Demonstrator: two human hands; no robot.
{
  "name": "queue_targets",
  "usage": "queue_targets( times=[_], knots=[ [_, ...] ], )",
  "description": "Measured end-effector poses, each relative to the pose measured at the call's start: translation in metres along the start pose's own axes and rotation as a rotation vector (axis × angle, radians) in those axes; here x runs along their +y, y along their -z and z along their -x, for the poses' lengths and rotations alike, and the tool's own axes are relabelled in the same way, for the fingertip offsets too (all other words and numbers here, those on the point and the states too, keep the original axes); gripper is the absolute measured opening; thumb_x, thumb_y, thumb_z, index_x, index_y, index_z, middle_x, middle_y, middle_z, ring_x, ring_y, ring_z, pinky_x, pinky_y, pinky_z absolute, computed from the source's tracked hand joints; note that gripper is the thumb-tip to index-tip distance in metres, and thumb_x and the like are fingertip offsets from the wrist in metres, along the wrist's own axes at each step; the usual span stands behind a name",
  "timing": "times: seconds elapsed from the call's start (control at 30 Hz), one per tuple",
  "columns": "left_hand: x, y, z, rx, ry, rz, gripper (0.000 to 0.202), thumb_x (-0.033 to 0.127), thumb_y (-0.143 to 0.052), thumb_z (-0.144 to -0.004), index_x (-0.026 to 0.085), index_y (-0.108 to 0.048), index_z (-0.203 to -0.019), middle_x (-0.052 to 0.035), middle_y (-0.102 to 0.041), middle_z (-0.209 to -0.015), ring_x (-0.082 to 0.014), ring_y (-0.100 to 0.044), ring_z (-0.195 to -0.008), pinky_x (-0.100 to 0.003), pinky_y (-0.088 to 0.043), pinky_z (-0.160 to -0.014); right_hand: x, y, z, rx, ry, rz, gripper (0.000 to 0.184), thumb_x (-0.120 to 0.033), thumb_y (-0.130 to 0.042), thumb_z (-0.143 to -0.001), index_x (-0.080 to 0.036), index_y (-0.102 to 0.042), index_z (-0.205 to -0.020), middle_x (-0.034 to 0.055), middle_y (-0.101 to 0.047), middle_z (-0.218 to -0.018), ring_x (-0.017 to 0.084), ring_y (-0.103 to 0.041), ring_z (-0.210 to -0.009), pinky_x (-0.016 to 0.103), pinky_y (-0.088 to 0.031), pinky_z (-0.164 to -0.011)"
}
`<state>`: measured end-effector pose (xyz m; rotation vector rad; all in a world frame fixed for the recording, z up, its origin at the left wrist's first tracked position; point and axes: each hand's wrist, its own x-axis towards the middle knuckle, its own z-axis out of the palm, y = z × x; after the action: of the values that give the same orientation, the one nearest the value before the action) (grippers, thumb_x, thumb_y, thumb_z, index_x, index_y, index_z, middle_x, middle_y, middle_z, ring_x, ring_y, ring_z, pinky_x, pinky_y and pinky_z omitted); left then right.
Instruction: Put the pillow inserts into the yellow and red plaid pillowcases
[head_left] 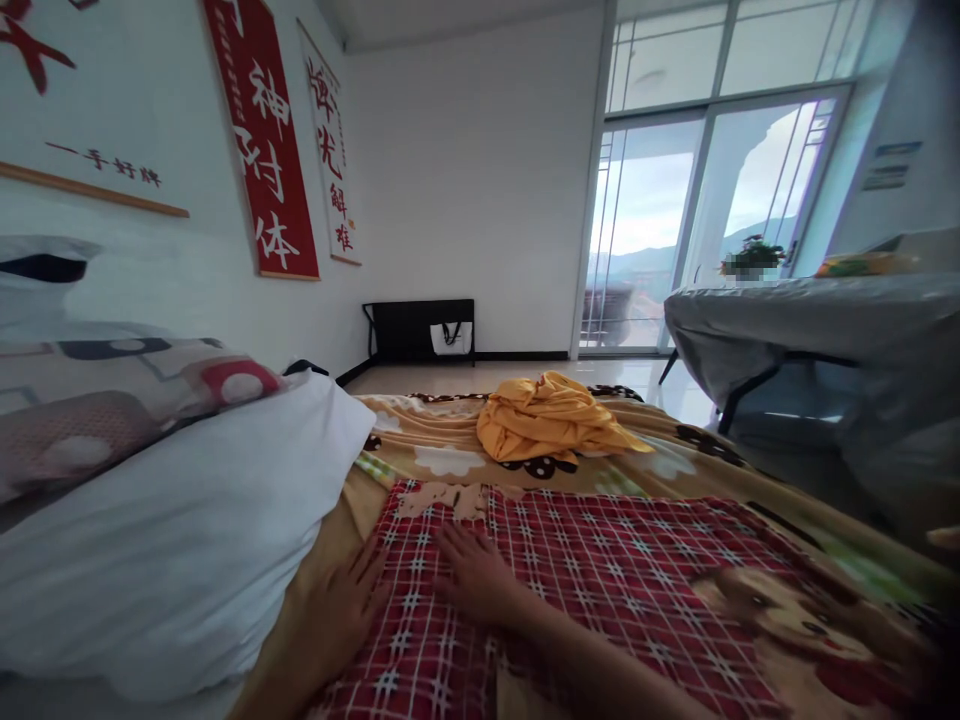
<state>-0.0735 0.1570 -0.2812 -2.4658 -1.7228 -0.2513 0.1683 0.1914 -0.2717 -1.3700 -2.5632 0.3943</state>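
A red plaid cloth (600, 570) lies spread flat on a tan bed blanket (442, 430) printed with cartoon bears. My left hand (346, 597) rests palm down on the cloth's left edge, fingers stretched out. My right hand (474, 572) lies flat on the plaid a little to the right, fingers pointing away from me. Neither hand holds anything. Beyond the cloth sits a crumpled yellow garment (551, 418) near the far end of the bed.
A white pillow (172, 530) and a patterned pillow (97, 400) lie at the left against the wall. A grey covered table (817, 320) stands at the right. Glass balcony doors (675, 220) fill the far wall, with a black stand (417, 330) beside them.
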Motion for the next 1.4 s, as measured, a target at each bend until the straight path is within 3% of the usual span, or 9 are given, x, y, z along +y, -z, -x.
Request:
queue_targets(
  times=[0.17, 0.37, 0.5, 0.67, 0.8, 0.97, 1.13, 1.27, 1.4],
  knots=[
    [0.012, 0.021, 0.01, -0.036, 0.028, -0.099, 0.05, 0.041, -0.031, -0.095, 0.025, -0.042, -0.141, -0.0082, -0.04, -0.147, -0.0299, -0.034, -0.137, -0.057, -0.027, -0.111, 0.008, 0.005, 0.002, 0.074, -0.096, 0.026, 0.068, -0.051, -0.034, -0.094, -0.008, -0.03, -0.147, 0.0162, -0.019, -0.154, 0.029, -0.016, -0.143, 0.049, -0.015, -0.115],
    [0.028, -0.025, 0.047, -0.114, -0.236, 0.113, 0.057, 0.053, -0.037, -0.091, 0.04, -0.025, -0.145, -0.0001, -0.037, -0.148, -0.0273, -0.042, -0.133, -0.048, -0.041, -0.106, -0.008, 0.005, -0.037, 0.1, 0.398, -0.024, 0.046, -0.033, -0.03, -0.098, -0.027, -0.039, -0.143, 0.003, -0.037, -0.149, 0.014, -0.031, -0.138, 0.035, -0.021, -0.114],
    [0.007, -0.041, 0.073, -0.07, -0.179, 0.177, 0.052, 0.055, -0.04, -0.085, 0.059, -0.028, -0.135, 0.0143, -0.053, -0.134, -0.0263, -0.045, -0.131, -0.049, -0.047, -0.099, 0.034, 0.013, -0.061, 0.14, 0.082, 0.14, 0.049, -0.047, -0.039, -0.095, -0.024, -0.046, -0.138, 0.0098, -0.043, -0.145, 0.025, -0.038, -0.134, 0.046, -0.026, -0.11],
    [0.001, -0.019, 0.03, -0.02, -0.132, 0.194, 0.058, 0.051, -0.037, -0.084, 0.051, -0.026, -0.141, 0.0135, -0.048, -0.14, -0.0295, -0.028, -0.14, -0.055, -0.037, -0.106, 0.051, 0.023, -0.064, 0.249, -0.083, 0.179, 0.045, -0.027, -0.033, -0.096, -0.005, -0.051, -0.131, 0.0251, -0.047, -0.136, 0.033, -0.041, -0.129, 0.053, -0.029, -0.105],
    [0.017, -0.006, -0.011, 0.009, -0.131, 0.245, 0.049, 0.052, -0.038, -0.088, 0.045, -0.041, -0.137, 0.0084, -0.045, -0.144, -0.0304, -0.03, -0.138, -0.054, -0.033, -0.11, 0.004, 0.015, -0.064, 0.202, 0.131, 0.162, 0.034, -0.028, -0.039, -0.095, -0.017, -0.059, -0.121, 0.0116, -0.056, -0.131, 0.021, -0.049, -0.123, 0.037, -0.033, -0.106],
    [0.034, -0.005, -0.023, 0.015, -0.188, 0.295, 0.045, 0.05, -0.051, -0.088, 0.026, -0.053, -0.127, -0.0094, -0.044, -0.142, -0.0251, -0.043, -0.128, -0.051, -0.034, -0.109, -0.035, -0.01, -0.068, 0.057, 0.534, 0.022, 0.052, -0.052, -0.035, -0.095, -0.025, -0.044, -0.139, 0.0063, -0.044, -0.145, 0.02, -0.041, -0.132, 0.038, -0.029, -0.11],
    [0.041, 0.007, -0.031, 0.068, -0.189, 0.321, 0.046, 0.047, -0.039, -0.092, 0.036, -0.042, -0.137, 0.0007, -0.037, -0.15, -0.0189, -0.024, -0.142, -0.045, -0.028, -0.114, -0.024, -0.02, -0.084, 0.101, 0.27, 0.042, 0.062, -0.062, -0.031, -0.093, -0.026, -0.039, -0.142, 0.0095, -0.034, -0.151, 0.026, -0.029, -0.139, 0.051, -0.02, -0.112],
    [0.065, 0.016, 0.008, 0.066, -0.241, 0.328, 0.049, 0.049, -0.034, -0.092, 0.035, -0.039, -0.139, 0.0018, -0.038, -0.149, -0.0199, -0.023, -0.143, -0.048, -0.032, -0.111, -0.029, -0.015, -0.083, 0.155, 0.132, 0.092, 0.063, -0.061, -0.031, -0.093, -0.022, -0.04, -0.142, 0.0141, -0.033, -0.15, 0.028, -0.027, -0.14, 0.052, -0.019, -0.113],
    [0.104, 0.012, 0.076, 0.026, -0.344, 0.35, 0.044, 0.051, -0.051, -0.087, 0.033, -0.052, -0.128, -0.0045, -0.049, -0.14, -0.0243, -0.043, -0.129, -0.049, -0.041, -0.105, -0.024, -0.002, -0.051, 0.047, 0.273, 0.06, 0.063, -0.06, -0.028, -0.094, -0.021, -0.038, -0.144, 0.0147, -0.032, -0.15, 0.026, -0.028, -0.14, 0.05, -0.02, -0.112]
  ],
)
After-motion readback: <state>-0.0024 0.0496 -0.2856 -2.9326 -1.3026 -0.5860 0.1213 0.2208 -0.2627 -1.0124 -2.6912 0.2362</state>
